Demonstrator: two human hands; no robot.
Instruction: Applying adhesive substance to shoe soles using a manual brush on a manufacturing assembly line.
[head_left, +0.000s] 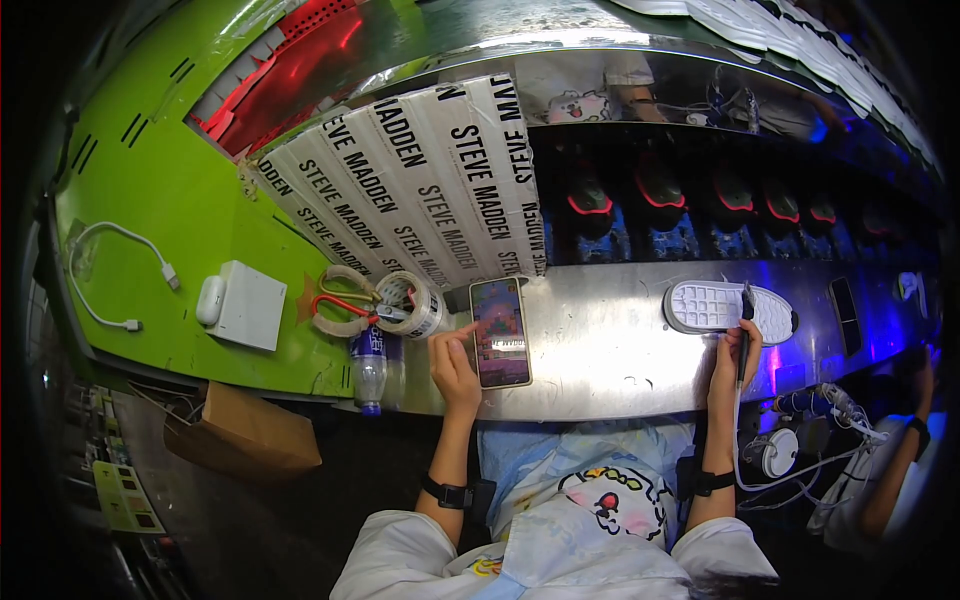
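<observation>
A phone (500, 335) with a lit, colourful screen lies on the metal bench. My left hand (455, 372) is at its left edge, index finger stretched onto the screen, holding nothing. To the right rests a white shoe sole (700, 305), its gridded hollow side up. My right hand (730, 362) grips a thin dark-handled brush (742, 350) whose dark tip is over the sole. From beside that hand, a white cord or tube (738, 440) hangs down past the bench edge. Some of the right fingers are hidden behind the handle.
Left of the phone stand tape rolls (425, 305), scissors (340, 305) and a bottle (369, 370). A large printed carton (420, 180) rises behind them. A second phone (845, 315) lies at far right. Dark shoe parts (660, 190) line the rack behind. Another person's arm (905, 450) shows lower right.
</observation>
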